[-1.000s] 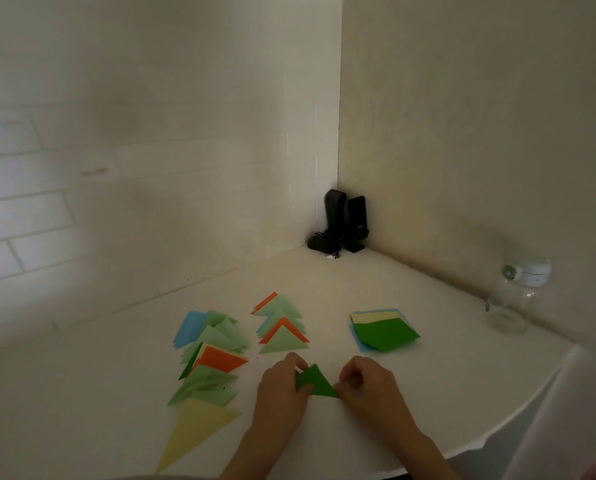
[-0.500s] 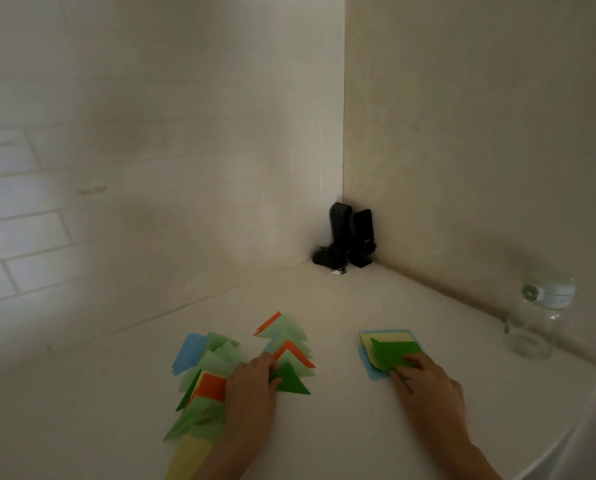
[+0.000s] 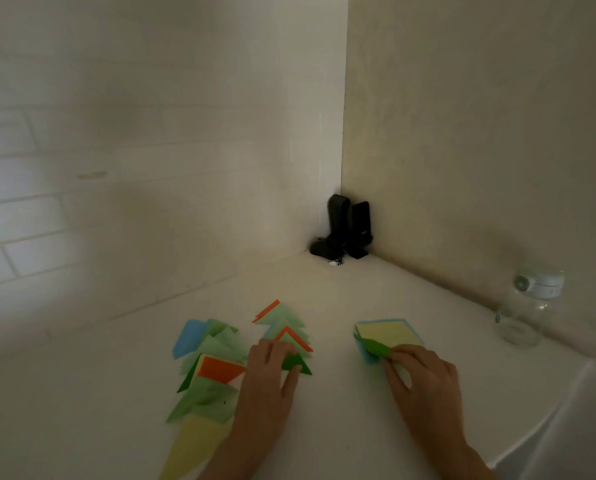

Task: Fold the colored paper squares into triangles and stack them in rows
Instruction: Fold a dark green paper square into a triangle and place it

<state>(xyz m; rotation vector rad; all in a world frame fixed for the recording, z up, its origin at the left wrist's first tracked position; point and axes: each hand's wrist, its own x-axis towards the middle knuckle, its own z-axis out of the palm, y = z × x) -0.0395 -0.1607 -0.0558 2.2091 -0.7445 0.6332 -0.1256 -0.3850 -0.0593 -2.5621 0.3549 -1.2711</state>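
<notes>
Green triangle (image 3: 295, 362) at lower centre, front of the middle row (image 3: 284, 327), left hand (image 3: 268, 370) resting fingers on it, right hand (image 3: 423, 374) lower right pinching a green sheet (image 3: 374, 347) off the square stack (image 3: 390, 332), left row (image 3: 208, 362) beside, white table (image 3: 341, 427).

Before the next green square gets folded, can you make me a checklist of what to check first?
1. Dark green triangle laid at the near end of the middle row: ok, left hand rests on it.
2. Right hand has the next dark green sheet: ok, fingers pinch its edge.
3. Sheet clear of the square stack: not ok, it lies on the stack.
4. Only one sheet pinched: cannot tell.
5. Bare table between the hands for folding: ok.
6. Water bottle out of the way: ok.
</notes>
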